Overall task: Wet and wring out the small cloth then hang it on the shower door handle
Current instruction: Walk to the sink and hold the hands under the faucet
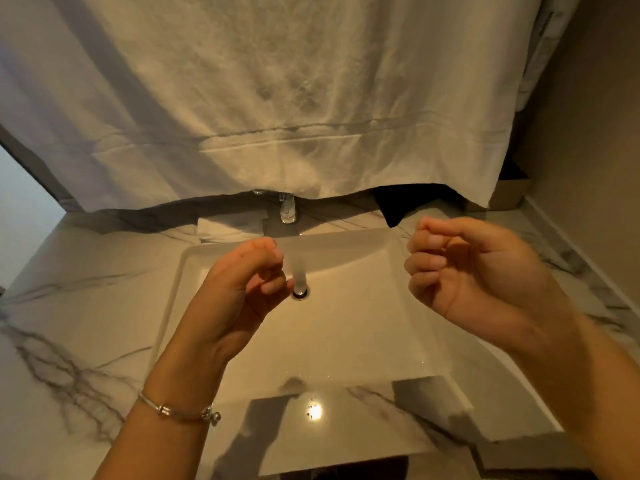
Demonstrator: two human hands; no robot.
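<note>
1. Lower left of the frame, the left hand (239, 282) hovers over the sink (363, 334), fingers curled loosely, holding nothing.
2. Centre right, the right hand (474, 271) is curled the same way, empty too.
3. Water runs into the drain (300, 293) below the tap (287, 209).
4. Across the whole top hangs a big white towel (277, 98), creased, with a stitched band; I cannot tell if this is the small cloth.

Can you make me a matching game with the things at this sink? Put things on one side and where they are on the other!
Things:
1. tap
2. drain
3. bracelet
4. big white towel

Places:
A. on the left wrist
B. hanging above the counter
C. in the bottom of the basin
D. at the back edge of the basin

Pairs: 1-D, 2-C, 3-A, 4-B
</note>
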